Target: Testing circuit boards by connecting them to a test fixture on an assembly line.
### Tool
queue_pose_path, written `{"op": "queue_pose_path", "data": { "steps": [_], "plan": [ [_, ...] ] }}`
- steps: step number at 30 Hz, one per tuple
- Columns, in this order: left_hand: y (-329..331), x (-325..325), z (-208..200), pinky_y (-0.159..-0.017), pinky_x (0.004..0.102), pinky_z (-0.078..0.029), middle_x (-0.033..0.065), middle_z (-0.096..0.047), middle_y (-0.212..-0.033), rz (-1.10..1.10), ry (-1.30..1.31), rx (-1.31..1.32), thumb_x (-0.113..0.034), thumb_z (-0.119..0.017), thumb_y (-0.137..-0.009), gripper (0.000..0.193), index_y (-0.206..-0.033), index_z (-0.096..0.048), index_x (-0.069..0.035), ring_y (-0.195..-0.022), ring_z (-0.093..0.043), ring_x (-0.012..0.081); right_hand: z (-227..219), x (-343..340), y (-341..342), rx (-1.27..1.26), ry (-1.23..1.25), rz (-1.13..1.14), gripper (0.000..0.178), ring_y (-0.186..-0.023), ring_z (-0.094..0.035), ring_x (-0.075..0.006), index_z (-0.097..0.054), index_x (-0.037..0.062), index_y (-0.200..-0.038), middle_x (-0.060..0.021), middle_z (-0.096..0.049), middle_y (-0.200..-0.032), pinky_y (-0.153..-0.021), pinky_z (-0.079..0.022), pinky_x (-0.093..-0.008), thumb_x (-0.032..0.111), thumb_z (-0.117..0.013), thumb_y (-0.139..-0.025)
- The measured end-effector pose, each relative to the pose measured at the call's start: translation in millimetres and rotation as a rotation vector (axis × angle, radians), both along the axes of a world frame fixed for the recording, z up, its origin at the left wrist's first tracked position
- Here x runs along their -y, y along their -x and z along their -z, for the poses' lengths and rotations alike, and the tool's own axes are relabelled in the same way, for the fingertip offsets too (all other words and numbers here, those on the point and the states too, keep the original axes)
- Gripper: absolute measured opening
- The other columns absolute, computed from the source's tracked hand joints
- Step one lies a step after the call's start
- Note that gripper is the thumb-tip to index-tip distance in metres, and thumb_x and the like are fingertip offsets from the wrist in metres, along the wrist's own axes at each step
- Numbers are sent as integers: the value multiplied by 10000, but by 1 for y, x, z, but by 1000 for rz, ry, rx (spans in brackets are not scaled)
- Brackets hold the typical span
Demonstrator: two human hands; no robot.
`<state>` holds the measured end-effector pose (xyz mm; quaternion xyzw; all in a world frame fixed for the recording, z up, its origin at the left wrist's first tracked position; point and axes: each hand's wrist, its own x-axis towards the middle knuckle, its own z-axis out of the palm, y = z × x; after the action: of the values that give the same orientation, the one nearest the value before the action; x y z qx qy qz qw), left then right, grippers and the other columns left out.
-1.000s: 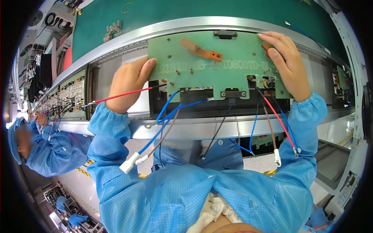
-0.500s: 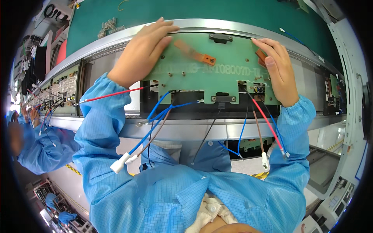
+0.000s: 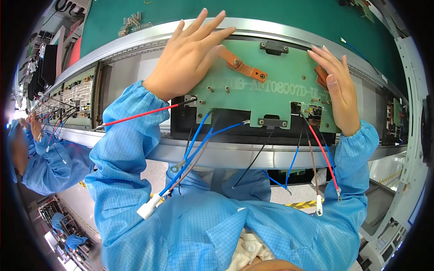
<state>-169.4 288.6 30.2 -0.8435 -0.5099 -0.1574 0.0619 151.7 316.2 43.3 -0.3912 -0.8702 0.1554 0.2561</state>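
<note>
The green board (image 3: 282, 67) is positioned between metal rails (image 3: 221, 156); its left end is covered by the left hand (image 3: 187, 58), fingers splayed; its right edge by the right hand (image 3: 338, 88), fingers extended, unclenched.

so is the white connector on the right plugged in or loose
Loose: the white connector dangles on its brown wire, joined to nothing visible.

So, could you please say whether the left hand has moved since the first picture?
Yes: the left hand moved forward and right, now reaching past the far rail.
</note>
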Motion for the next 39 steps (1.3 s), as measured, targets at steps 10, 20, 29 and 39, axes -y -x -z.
{"op": "queue_pose_path", "data": {
  "steps": [10,20,29,39],
  "plan": [
    [33,12,-47,-1089,556,-139,61,-285,-1468,22,73,57,-131,-379,-907,453,-1354,-417,-194,-1362,-197,352,-69,21,31,52,69,9,515,-1324,-323,-271,-545,95,-1243,-81,-473,-1345,-1114,-65,-461,410,-236,-979],
    [32,-3,-71,-1110,449,-166,124,-300,-1455,91,318,310,-169,-403,-939,404,-1342,-427,-160,-1373,-187,335,-60,-1,7,-125,266,-58,531,-1298,-359,-240,-513,38,-1247,-95,-502,-1305,-1119,-133,-393,392,-210,-992],
    [37,-12,-66,-1097,407,-222,151,-324,-1433,120,200,351,-109,-425,-924,371,-1289,-486,-141,-1360,-212,350,-73,-7,29,-496,515,-27,543,-1026,-570,-207,-577,-30,-1104,-152,-616,-1058,-954,-398,-331,386,-250,-984],
    [24,45,-101,-1045,421,-301,160,-453,-1320,80,-57,503,-77,-531,-854,376,-1229,-501,-81,-1282,-338,376,-91,46,21,-650,353,28,392,-981,-590,-186,-619,-18,-1037,-111,-638,-1011,-875,-444,-317,256,-346,-971]
  ]
}}
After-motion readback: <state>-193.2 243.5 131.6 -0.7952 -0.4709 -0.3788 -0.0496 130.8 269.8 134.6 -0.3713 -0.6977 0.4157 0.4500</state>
